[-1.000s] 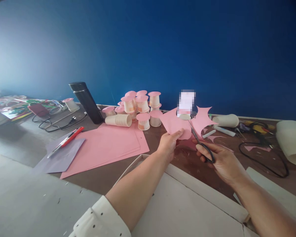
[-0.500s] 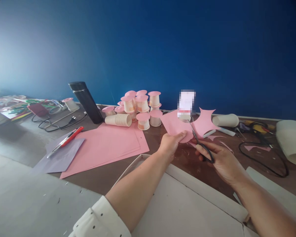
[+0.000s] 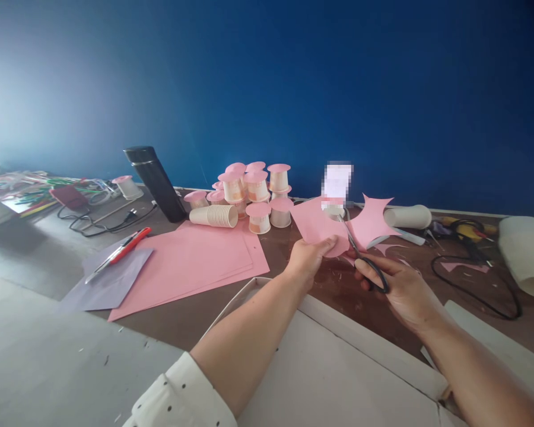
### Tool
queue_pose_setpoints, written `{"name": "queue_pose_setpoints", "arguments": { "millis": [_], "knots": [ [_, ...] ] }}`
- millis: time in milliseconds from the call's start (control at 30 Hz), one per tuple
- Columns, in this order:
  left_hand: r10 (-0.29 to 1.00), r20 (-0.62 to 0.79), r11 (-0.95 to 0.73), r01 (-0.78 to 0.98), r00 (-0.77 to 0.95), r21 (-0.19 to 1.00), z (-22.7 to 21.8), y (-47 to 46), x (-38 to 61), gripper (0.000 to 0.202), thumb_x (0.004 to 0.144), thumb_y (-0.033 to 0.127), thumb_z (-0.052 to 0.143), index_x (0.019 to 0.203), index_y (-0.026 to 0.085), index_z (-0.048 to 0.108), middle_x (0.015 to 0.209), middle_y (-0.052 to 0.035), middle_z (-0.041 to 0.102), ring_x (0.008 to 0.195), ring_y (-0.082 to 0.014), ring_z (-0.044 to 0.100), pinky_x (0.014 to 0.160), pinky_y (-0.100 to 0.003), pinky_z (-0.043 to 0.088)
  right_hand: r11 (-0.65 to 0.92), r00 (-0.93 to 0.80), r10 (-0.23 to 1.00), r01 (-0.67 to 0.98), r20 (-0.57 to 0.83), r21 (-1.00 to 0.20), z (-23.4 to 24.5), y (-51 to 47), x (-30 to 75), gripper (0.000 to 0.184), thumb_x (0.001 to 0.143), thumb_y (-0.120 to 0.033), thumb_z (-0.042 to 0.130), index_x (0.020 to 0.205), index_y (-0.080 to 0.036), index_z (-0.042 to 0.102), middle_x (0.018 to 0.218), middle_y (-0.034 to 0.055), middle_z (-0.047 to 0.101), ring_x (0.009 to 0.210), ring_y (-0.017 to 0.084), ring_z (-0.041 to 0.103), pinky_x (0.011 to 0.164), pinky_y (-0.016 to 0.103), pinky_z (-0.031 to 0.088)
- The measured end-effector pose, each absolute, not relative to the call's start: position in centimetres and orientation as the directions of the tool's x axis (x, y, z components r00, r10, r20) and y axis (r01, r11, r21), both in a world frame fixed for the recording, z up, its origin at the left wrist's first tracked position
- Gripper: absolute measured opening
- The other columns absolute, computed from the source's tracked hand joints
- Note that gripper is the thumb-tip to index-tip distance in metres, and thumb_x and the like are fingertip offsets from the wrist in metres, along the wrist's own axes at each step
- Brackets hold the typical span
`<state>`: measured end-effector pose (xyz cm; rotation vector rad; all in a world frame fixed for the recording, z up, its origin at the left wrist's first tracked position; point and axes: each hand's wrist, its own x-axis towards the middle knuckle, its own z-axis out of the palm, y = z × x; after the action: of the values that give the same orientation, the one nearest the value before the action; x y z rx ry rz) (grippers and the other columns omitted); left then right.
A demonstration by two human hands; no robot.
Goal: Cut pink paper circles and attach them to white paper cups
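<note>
My left hand pinches the lower edge of a pink paper piece held above the brown table. My right hand grips black-handled scissors, whose blades reach up into the paper. A curved cut runs through the sheet, and its right part with pointed corners hangs off to the right of the blades.
Pink paper sheets, a lilac sheet with a red utility knife, a black flask, paper cups with pink tops, a lying cup stack, a glue gun with black cable, a white roll, white board in front.
The scissors have cut a little further along the curve. The loose right part of the pink paper has shifted slightly right and up. Both hands stay almost in place.
</note>
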<state>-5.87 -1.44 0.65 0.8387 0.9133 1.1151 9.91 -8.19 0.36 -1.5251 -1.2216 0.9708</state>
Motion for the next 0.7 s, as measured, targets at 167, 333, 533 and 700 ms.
{"name": "queue_pose_setpoints", "arguments": {
  "millis": [167, 333, 533, 700],
  "knots": [
    [0.966, -0.194, 0.245, -0.362, 0.17, 0.9, 0.83, -1.49, -5.93, 0.031, 0.07, 0.029, 0.079, 0.093, 0.008, 0.072, 0.097, -0.0156, 0.071, 0.09, -0.0237, 0.066, 0.091, -0.039, 0.049, -0.086, 0.196, 0.98, 0.268, -0.034, -0.96, 0.55, -8.31, 9.88, 0.039, 0.076, -0.055, 0.072, 0.098, -0.024, 0.077, 0.073, 0.0017, 0.066, 0.061, 0.013, 0.055, 0.051, 0.024, 0.039],
    [0.968, -0.192, 0.239, -0.363, 0.163, 0.9, 1.17, -1.65, -6.04, 0.025, 0.071, 0.028, 0.078, 0.087, 0.01, 0.072, 0.089, -0.0134, 0.071, 0.085, -0.022, 0.065, 0.088, -0.037, 0.05, -0.072, 0.194, 0.981, 0.27, -0.019, -0.96, 0.6, -8.37, 9.92, 0.036, 0.076, -0.055, 0.072, 0.087, -0.021, 0.076, 0.072, 0.0027, 0.064, 0.06, 0.013, 0.054, 0.049, 0.024, 0.037],
    [0.965, -0.215, 0.258, -0.391, 0.151, 0.884, 1.46, -1.66, -6.02, 0.022, 0.067, 0.026, 0.08, 0.082, 0.012, 0.073, 0.083, -0.0119, 0.07, 0.084, -0.0225, 0.065, 0.084, -0.036, 0.051, -0.079, 0.205, 0.978, 0.274, -0.022, -0.958, 0.67, -8.36, 9.81, 0.041, 0.076, -0.055, 0.072, 0.104, -0.025, 0.077, 0.073, 0.0011, 0.064, 0.059, 0.012, 0.053, 0.047, 0.023, 0.036],
    [0.964, -0.224, 0.263, -0.377, 0.144, 0.888, 1.46, -1.66, -6.04, 0.021, 0.068, 0.027, 0.08, 0.081, 0.012, 0.072, 0.083, -0.012, 0.07, 0.082, -0.0223, 0.064, 0.082, -0.037, 0.051, -0.072, 0.209, 0.978, 0.249, -0.019, -0.966, 0.53, -8.34, 9.87, 0.04, 0.075, -0.054, 0.073, 0.101, -0.024, 0.077, 0.073, 0.0015, 0.064, 0.06, 0.012, 0.053, 0.049, 0.023, 0.037]
  ]
}}
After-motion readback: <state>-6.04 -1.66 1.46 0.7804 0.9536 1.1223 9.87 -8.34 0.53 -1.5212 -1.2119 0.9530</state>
